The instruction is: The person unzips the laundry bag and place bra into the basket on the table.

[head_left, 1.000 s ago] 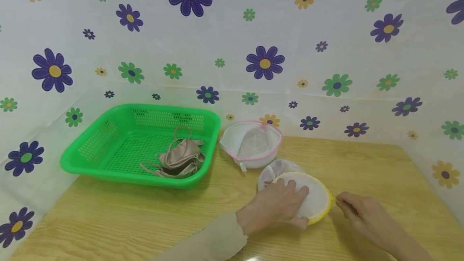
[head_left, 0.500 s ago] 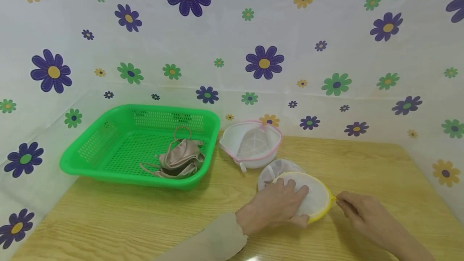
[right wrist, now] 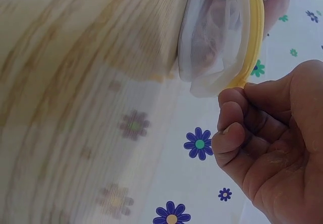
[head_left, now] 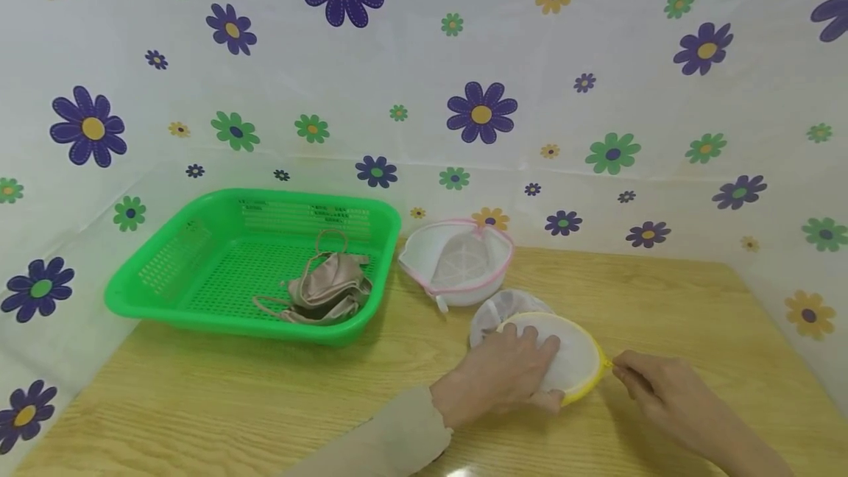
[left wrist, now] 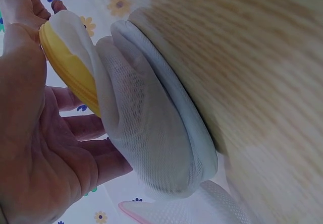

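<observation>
A white mesh laundry bag with a yellow zipper rim lies on its side on the wooden table. My left hand rests on its round white face, fingers spread and thumb at the near rim. In the left wrist view, those fingers reach straight onto the bag beside the yellow zipper. My right hand pinches the yellow zipper pull at the bag's right end, its other fingers curled in. Through the mesh in the right wrist view, a faint tan patch shows.
A green plastic basket stands on the left of the table, with a crumpled tan satin bra inside. Behind the yellow-rimmed bag sits another white mesh bag with pink zipper trim, unzipped. A flower-patterned sheet hangs behind the table.
</observation>
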A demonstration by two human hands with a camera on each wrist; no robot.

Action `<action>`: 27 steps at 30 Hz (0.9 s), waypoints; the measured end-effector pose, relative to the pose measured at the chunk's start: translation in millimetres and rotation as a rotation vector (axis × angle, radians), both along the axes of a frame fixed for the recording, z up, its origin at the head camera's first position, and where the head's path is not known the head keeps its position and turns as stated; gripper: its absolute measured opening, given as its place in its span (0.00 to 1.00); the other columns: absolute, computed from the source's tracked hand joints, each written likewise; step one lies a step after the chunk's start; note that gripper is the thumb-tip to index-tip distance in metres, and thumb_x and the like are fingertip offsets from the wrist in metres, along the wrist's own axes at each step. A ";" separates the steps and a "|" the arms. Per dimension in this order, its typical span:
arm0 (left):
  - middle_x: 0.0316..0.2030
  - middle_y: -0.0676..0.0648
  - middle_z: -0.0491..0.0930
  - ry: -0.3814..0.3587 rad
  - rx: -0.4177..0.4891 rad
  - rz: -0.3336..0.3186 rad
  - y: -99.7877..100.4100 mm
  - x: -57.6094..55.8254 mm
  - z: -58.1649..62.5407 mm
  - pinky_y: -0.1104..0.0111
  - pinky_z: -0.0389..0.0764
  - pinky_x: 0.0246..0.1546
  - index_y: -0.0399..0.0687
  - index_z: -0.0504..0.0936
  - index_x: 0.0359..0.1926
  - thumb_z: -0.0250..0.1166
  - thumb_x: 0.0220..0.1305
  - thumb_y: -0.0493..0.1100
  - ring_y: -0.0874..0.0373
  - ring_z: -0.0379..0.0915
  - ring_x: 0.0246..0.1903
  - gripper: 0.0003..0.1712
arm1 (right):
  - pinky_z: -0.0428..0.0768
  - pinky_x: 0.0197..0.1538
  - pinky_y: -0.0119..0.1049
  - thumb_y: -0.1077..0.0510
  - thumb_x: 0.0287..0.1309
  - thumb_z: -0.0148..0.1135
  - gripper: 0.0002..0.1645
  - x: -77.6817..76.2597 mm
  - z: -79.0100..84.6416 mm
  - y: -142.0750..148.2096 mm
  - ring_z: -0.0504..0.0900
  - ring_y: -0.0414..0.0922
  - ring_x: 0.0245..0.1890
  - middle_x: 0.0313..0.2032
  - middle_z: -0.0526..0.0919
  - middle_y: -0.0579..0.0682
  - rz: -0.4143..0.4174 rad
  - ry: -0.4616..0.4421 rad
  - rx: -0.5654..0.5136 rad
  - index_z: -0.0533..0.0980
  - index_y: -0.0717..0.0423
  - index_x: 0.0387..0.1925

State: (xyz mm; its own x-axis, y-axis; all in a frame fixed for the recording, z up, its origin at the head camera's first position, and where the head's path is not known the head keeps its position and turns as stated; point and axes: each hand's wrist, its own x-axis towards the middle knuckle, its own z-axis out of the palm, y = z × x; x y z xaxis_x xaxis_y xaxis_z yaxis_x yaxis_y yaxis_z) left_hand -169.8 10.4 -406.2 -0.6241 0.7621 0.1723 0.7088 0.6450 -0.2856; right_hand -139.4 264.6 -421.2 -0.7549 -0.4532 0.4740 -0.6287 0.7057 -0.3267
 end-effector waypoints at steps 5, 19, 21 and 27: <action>0.28 0.55 0.74 -0.007 0.002 0.000 -0.4 -0.2 0.0 0.72 0.62 0.22 0.54 0.74 0.43 0.51 0.68 0.72 0.62 0.65 0.23 0.28 | 0.60 0.22 0.18 0.76 0.50 0.69 0.19 -0.6 -2.1 -0.9 0.58 0.22 0.22 0.22 0.65 0.28 0.005 0.039 -0.007 0.79 0.48 0.31; 0.34 0.52 0.78 -0.126 0.004 0.069 2.9 0.9 2.3 0.70 0.74 0.27 0.53 0.76 0.49 0.51 0.68 0.73 0.59 0.72 0.29 0.31 | 0.60 0.23 0.19 0.75 0.52 0.69 0.17 0.1 -0.8 -2.2 0.58 0.22 0.21 0.21 0.65 0.28 -0.021 0.012 0.003 0.80 0.48 0.31; 0.35 0.51 0.79 -0.132 -0.006 0.072 4.2 1.7 2.8 0.69 0.76 0.31 0.52 0.76 0.50 0.51 0.69 0.73 0.59 0.73 0.30 0.31 | 0.61 0.23 0.19 0.75 0.52 0.68 0.17 0.1 -1.0 -2.0 0.58 0.22 0.21 0.21 0.65 0.28 -0.023 0.012 0.004 0.81 0.49 0.32; 0.31 0.53 0.78 -0.021 -0.019 0.060 6.3 3.9 2.5 0.69 0.74 0.28 0.52 0.75 0.44 0.50 0.69 0.72 0.60 0.73 0.26 0.30 | 0.61 0.22 0.19 0.75 0.53 0.68 0.15 -0.6 -1.2 -1.5 0.59 0.23 0.22 0.22 0.67 0.29 -0.028 0.005 0.001 0.82 0.51 0.33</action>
State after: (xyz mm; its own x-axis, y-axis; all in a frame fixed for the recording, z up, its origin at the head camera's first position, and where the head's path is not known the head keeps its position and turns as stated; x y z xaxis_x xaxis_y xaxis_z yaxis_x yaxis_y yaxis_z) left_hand -165.9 16.7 -403.7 -0.6720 0.7263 0.1446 0.6752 0.6812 -0.2831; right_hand -140.0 263.2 -422.5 -0.7650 -0.4324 0.4773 -0.6104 0.7231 -0.3234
